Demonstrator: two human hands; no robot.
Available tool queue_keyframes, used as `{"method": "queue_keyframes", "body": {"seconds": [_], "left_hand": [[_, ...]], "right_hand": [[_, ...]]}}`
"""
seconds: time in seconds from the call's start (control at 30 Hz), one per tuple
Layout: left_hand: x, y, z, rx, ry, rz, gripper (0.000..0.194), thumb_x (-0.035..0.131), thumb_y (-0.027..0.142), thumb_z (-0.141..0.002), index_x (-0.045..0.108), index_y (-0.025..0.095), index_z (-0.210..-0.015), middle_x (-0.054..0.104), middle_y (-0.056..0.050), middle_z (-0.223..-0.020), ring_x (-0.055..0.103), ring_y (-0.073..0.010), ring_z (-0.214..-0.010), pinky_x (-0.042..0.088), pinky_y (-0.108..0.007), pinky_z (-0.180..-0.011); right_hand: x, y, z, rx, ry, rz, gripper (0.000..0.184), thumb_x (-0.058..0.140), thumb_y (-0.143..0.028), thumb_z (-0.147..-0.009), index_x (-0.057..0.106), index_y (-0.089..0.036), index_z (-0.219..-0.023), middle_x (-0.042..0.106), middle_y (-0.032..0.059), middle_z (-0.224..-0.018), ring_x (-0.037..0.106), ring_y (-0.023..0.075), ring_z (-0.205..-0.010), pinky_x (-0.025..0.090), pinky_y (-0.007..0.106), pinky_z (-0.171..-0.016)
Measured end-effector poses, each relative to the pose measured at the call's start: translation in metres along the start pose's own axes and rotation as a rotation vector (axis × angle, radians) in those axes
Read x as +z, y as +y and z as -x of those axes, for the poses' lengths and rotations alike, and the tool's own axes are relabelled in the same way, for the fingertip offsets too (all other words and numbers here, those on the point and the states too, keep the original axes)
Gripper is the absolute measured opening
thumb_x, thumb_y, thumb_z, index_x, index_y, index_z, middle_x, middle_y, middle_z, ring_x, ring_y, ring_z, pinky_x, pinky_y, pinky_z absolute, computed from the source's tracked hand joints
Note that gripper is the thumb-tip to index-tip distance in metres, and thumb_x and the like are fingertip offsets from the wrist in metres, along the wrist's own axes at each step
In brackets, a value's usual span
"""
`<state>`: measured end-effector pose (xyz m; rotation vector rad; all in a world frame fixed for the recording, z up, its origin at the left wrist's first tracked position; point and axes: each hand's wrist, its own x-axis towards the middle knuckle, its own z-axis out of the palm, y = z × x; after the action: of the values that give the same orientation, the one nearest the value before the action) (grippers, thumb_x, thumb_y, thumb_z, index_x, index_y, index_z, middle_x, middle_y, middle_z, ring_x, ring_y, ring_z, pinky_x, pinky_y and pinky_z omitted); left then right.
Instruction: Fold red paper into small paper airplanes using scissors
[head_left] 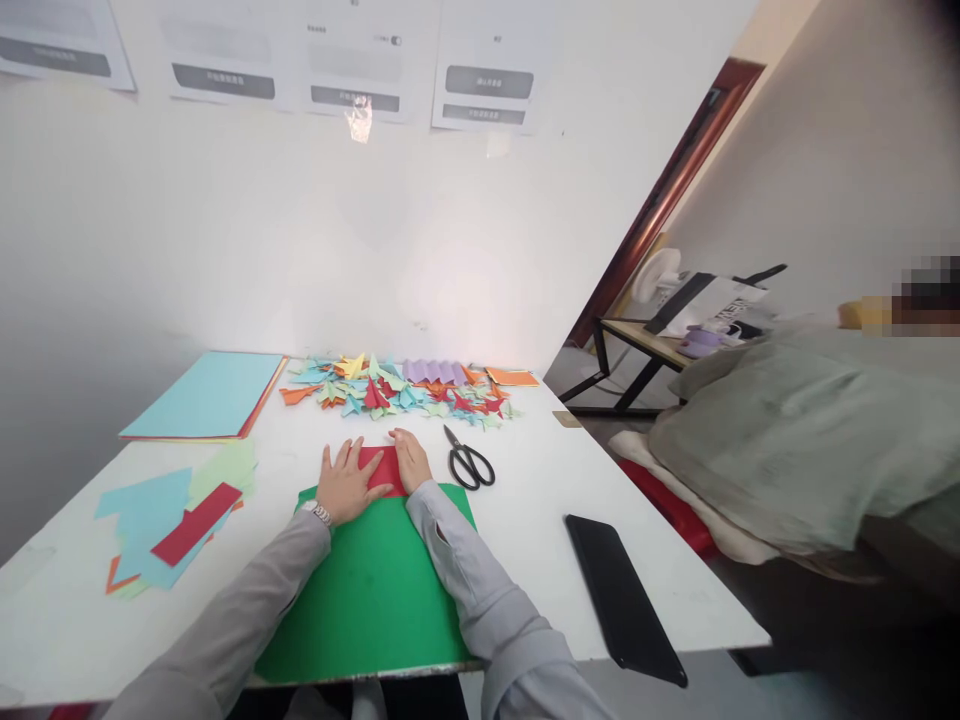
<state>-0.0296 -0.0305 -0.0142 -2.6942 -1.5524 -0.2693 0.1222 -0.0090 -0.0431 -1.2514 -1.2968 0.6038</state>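
A piece of red paper [381, 470] lies at the far edge of a green sheet [367, 590] in front of me. My left hand [346, 484] rests flat on the left side of the red paper with its fingers spread. Along the right edge of the same paper lies my right hand [409, 461], its fingers stretched out and touching the paper; part of that edge is hidden under it. Black-handled scissors [469, 465] lie just right of my right hand, points facing away from me.
Folded paper shapes [390, 390] are heaped along the wall. Stacked coloured sheets [206, 395] and paper scraps [161, 520] lie on the left. A black flat object [624, 598] sits at the table's right edge. Another person [780, 440] is beyond it.
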Motion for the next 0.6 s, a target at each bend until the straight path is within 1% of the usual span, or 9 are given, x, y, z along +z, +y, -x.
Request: {"method": "queue_keyframes", "body": {"seconds": [0.1,0.2,0.27,0.33,0.37,0.43,0.5,0.53,0.6], "left_hand": [[-0.002,-0.011,0.007,-0.005,-0.018,-0.018,0.061,0.031,0.063,-0.084,0.043,0.031,-0.134,0.031,-0.015,-0.147,0.025,-0.037,-0.135,0.007,-0.064,-0.104],[-0.007,-0.028,0.017,0.001,-0.043,-0.028,0.061,0.032,0.063,-0.084,0.041,0.033,-0.136,0.028,-0.015,-0.148,0.023,-0.0383,-0.135,0.008,-0.065,-0.102],[-0.01,-0.038,0.024,-0.016,-0.046,-0.025,0.06,0.036,0.063,-0.083,0.041,0.033,-0.135,0.028,-0.015,-0.148,0.023,-0.039,-0.135,0.009,-0.066,-0.102],[-0.012,-0.04,0.027,-0.033,-0.023,-0.001,0.063,0.043,0.061,-0.081,0.043,0.03,-0.135,0.027,-0.017,-0.148,0.022,-0.0394,-0.135,0.007,-0.066,-0.102],[-0.012,-0.038,0.027,-0.035,0.003,0.028,0.064,0.046,0.059,-0.08,0.043,0.026,-0.135,0.026,-0.018,-0.148,0.021,-0.0389,-0.136,0.006,-0.065,-0.103],[-0.012,-0.024,0.021,-0.046,0.057,0.151,0.068,0.047,0.054,-0.081,0.041,0.017,-0.137,0.021,-0.02,-0.149,0.017,-0.0349,-0.138,0.007,-0.059,-0.108],[-0.009,-0.001,0.008,-0.1,0.065,0.392,0.071,0.042,0.054,-0.083,0.035,0.011,-0.139,0.02,-0.019,-0.15,0.014,-0.0309,-0.139,0.014,-0.051,-0.11],[-0.006,0.012,-0.001,-0.141,0.067,0.54,0.07,0.039,0.054,-0.085,0.032,0.011,-0.14,0.02,-0.019,-0.15,0.015,-0.0286,-0.14,0.018,-0.048,-0.111],[0.002,0.039,-0.02,-0.24,0.137,0.792,0.066,0.032,0.054,-0.087,0.028,0.014,-0.141,0.022,-0.016,-0.15,0.017,-0.0254,-0.14,0.022,-0.044,-0.111]], "right_hand": [[0.0,0.0,0.0,0.006,0.011,-0.017,0.057,0.032,-0.064,-0.084,0.068,-0.021,-0.093,0.065,0.0102,-0.108,0.055,0.0225,-0.109,0.037,0.039,-0.101],[-0.001,0.001,-0.001,0.02,0.022,-0.041,0.056,0.031,-0.062,-0.084,0.068,-0.02,-0.094,0.066,0.0098,-0.106,0.056,0.0219,-0.106,0.038,0.038,-0.099],[-0.001,0.001,-0.001,0.029,0.026,-0.058,0.055,0.032,-0.062,-0.084,0.068,-0.02,-0.093,0.066,0.0092,-0.105,0.057,0.0216,-0.105,0.039,0.037,-0.098],[0.0,0.001,-0.001,0.037,0.027,-0.078,0.054,0.034,-0.062,-0.084,0.068,-0.021,-0.091,0.066,0.0085,-0.104,0.056,0.0216,-0.105,0.038,0.037,-0.099],[0.001,0.002,-0.001,0.04,0.027,-0.09,0.054,0.035,-0.063,-0.083,0.068,-0.021,-0.091,0.066,0.0082,-0.104,0.056,0.0216,-0.105,0.038,0.037,-0.099],[0.003,0.003,-0.001,0.049,0.024,-0.119,0.056,0.034,-0.065,-0.082,0.068,-0.021,-0.091,0.066,0.0082,-0.104,0.056,0.0217,-0.105,0.038,0.038,-0.098],[0.005,0.005,-0.001,0.065,0.025,-0.154,0.06,0.03,-0.066,-0.083,0.067,-0.02,-0.094,0.066,0.009,-0.106,0.057,0.0217,-0.106,0.04,0.038,-0.097],[0.005,0.006,-0.001,0.074,0.028,-0.171,0.061,0.028,-0.066,-0.084,0.067,-0.02,-0.096,0.066,0.0096,-0.107,0.057,0.0217,-0.105,0.041,0.039,-0.096],[0.005,0.009,-0.001,0.092,0.039,-0.202,0.063,0.025,-0.065,-0.084,0.066,-0.019,-0.1,0.066,0.0105,-0.109,0.058,0.0216,-0.104,0.042,0.039,-0.094]]}}
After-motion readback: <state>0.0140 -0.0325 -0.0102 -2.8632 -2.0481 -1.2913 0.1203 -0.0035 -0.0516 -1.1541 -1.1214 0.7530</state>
